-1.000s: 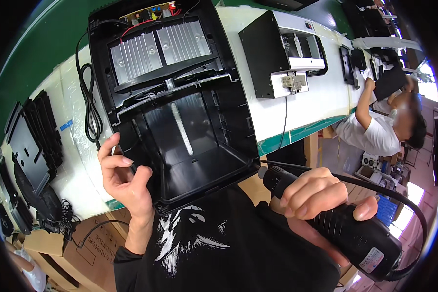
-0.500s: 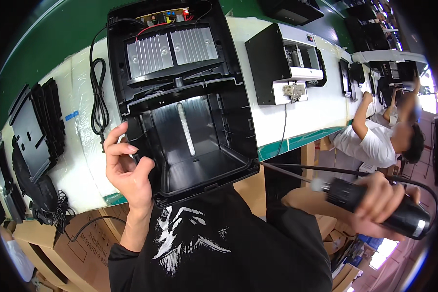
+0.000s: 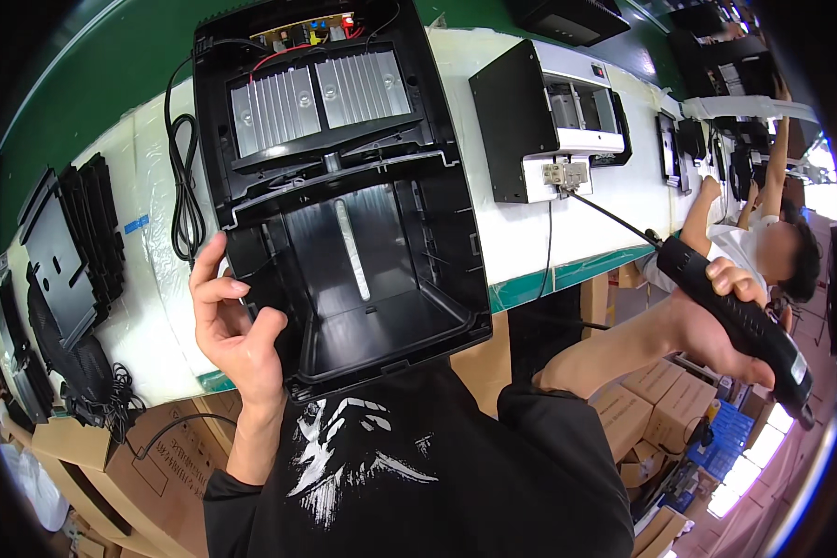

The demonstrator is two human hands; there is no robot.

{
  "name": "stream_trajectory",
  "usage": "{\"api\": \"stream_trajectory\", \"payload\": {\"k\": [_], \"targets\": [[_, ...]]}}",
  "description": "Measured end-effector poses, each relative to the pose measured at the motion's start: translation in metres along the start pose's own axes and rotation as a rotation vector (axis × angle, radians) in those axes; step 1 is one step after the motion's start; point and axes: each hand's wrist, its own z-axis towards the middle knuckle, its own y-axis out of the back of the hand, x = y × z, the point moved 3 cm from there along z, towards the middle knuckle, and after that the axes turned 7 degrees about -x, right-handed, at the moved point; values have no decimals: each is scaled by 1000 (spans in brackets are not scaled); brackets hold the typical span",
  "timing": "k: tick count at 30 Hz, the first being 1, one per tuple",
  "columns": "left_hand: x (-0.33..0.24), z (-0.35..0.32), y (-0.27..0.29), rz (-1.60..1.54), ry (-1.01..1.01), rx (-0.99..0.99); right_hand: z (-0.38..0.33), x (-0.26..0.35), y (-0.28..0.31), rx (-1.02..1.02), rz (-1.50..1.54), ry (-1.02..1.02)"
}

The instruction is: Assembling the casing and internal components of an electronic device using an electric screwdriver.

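A black plastic housing [image 3: 387, 340] stands open in front of me, with two ribbed metal heat sinks [image 3: 363, 88] and a small circuit board [image 3: 307, 33] in its far part. Against its left wall is my left hand [image 3: 240, 330], fingers bent and spread, thumb apart, with nothing visible in them. On the right, my right hand [image 3: 716, 325] is wrapped round a black electric screwdriver [image 3: 749, 321]. Its long shaft points left and away, and the tip is at the metal outlet [image 3: 567, 175] of a black and white screw feeder [image 3: 511, 121]. Whether a screw sits on the tip is too small to tell.
Flat black panels [image 3: 70, 251] and a coiled black cable [image 3: 188, 191] lie on the left of the white-covered table [image 3: 153, 307]. Cardboard boxes [image 3: 139, 474] stand below the table edge. Another person [image 3: 758, 242] works at the far right.
My right hand has swung the screwdriver so that its tip moved from the housing's near right corner to the feeder's outlet. The housing and left hand shifted slightly left.
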Motion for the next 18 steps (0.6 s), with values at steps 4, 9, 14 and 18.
{"api": "stream_trajectory", "payload": {"k": [4,9,14,18], "targets": [[-1,2,-5,10,-10,27,8,-18,-4,94,41,-139],[-8,9,-28,45,-103,105,35,-51,-48,11,-346,-291],[1,25,-53,-11,-156,73,58,-106,-101,153,-284,-482],[3,27,-54,24,-203,95,44,-113,-109,219,-277,-536]]}}
